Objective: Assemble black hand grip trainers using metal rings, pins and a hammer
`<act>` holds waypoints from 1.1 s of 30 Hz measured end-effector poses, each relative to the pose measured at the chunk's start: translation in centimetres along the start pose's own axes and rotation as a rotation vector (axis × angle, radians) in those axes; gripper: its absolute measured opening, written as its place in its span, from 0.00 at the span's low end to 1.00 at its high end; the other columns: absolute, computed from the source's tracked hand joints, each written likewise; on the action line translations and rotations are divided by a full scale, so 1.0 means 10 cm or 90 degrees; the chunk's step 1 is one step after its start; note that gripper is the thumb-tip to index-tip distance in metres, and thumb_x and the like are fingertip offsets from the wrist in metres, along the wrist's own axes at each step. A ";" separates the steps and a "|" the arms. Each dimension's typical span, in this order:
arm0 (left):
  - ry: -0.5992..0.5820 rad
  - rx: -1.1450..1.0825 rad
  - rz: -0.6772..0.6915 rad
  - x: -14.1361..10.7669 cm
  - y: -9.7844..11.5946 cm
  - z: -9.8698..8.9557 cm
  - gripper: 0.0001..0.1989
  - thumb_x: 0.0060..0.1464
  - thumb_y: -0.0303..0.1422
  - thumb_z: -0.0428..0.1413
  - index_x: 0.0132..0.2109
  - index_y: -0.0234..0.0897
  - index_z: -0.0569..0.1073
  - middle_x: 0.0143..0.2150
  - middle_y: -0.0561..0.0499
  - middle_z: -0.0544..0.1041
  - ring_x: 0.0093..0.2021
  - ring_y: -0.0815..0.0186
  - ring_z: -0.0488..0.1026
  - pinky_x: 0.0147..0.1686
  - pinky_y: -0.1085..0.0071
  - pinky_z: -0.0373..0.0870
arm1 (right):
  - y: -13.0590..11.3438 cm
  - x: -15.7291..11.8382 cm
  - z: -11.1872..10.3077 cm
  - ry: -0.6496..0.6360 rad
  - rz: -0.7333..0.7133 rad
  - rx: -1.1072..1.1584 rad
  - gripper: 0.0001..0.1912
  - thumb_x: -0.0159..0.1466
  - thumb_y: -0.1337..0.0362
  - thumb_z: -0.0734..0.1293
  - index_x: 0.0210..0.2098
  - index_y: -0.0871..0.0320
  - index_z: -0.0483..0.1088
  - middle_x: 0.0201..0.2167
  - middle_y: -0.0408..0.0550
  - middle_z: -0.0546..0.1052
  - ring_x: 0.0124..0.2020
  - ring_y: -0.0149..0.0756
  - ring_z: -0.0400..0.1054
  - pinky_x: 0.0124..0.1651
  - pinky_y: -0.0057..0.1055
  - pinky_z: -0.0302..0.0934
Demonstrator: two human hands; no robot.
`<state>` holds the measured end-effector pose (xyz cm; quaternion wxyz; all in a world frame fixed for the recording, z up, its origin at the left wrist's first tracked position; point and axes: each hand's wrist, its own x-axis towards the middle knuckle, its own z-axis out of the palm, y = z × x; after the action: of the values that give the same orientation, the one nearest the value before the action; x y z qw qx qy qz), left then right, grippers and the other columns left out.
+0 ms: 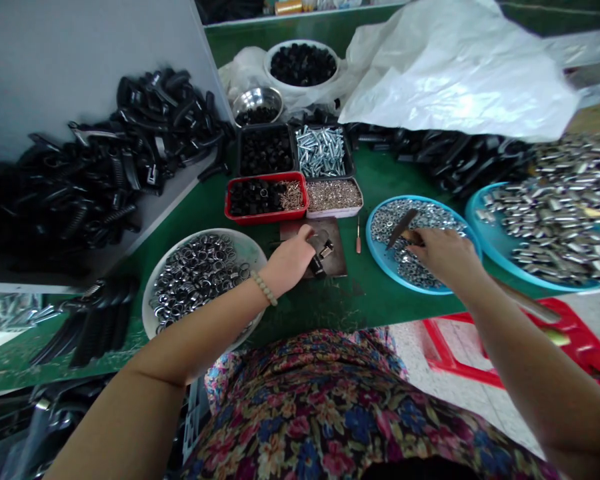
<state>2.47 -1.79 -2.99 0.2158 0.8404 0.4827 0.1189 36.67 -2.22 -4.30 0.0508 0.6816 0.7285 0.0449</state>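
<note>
My left hand, with a bead bracelet at its wrist, is closed on a black part over a flat metal plate. A small shiny metal fitting shows beside the fingers; whether it is joined to the black part I cannot tell. My right hand grips a small hammer by its pale handle, dark head tilted. The hammer is above a blue tray of small silver metal pieces. Between the plate and this tray lies a small screwdriver.
A white bowl of metal rings stands left. Behind the plate are a red box, a pale box of tiny fasteners and silver screws. Black handle-like parts are heaped left. Another blue tray is right; a red stool stands below.
</note>
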 end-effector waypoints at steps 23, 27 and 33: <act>0.171 -0.115 0.008 -0.24 -0.29 0.16 0.36 0.49 0.31 0.62 0.62 0.35 0.57 0.62 0.38 0.59 0.58 0.56 0.65 0.59 0.58 0.64 | -1.51 -0.10 -0.67 -0.067 -0.210 0.325 0.14 0.70 0.62 0.52 0.48 0.58 0.65 0.37 0.56 0.79 0.33 0.43 0.74 0.36 0.36 0.61; 0.100 0.018 0.047 -0.32 -0.22 0.17 0.27 0.54 0.33 0.58 0.60 0.39 0.63 0.61 0.41 0.61 0.60 0.52 0.60 0.60 0.53 0.59 | -1.24 -0.09 -0.55 -0.044 -0.142 0.280 0.17 0.70 0.58 0.51 0.51 0.57 0.64 0.35 0.54 0.78 0.31 0.43 0.73 0.32 0.34 0.60; 0.018 0.008 0.019 -0.31 0.01 0.07 0.21 0.62 0.26 0.44 0.61 0.34 0.64 0.52 0.40 0.72 0.53 0.57 0.67 0.54 0.59 0.65 | -0.36 -0.11 -0.13 0.073 0.095 0.009 0.24 0.69 0.53 0.51 0.54 0.59 0.65 0.42 0.60 0.75 0.33 0.48 0.70 0.30 0.36 0.57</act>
<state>1.28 -4.63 -3.59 0.2018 0.8472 0.4737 0.1307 32.99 -3.58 -3.44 0.0006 0.7308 0.6776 0.0826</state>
